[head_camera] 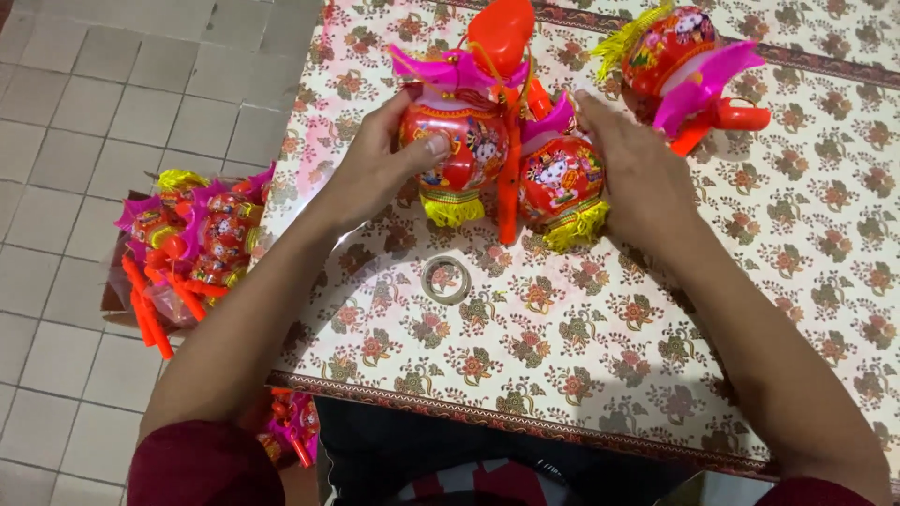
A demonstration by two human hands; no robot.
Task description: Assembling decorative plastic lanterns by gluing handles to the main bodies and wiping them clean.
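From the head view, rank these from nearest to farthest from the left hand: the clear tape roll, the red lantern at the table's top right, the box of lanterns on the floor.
1. Clear round tape roll: on the tablecloth, just right of and below the left hand.
2. Cardboard box of red-and-pink lanterns: on the tiled floor, left of the table.
3. Red plastic lantern with pink wings: top right, beyond the right hand.

You are reaching both arms forward from the bottom of the view, bare from the dark red sleeves at your elbows. Your left forearm is rising at a slant toward the upper right. Your left hand (375,169) is curling, with the thumb lying flat across the front and the fingers wrapping behind. Your right forearm is coming up from the lower right corner toward the upper left. Your right hand (637,173) is showing its back to you, palm facing down, fingers together and pointing up-left.
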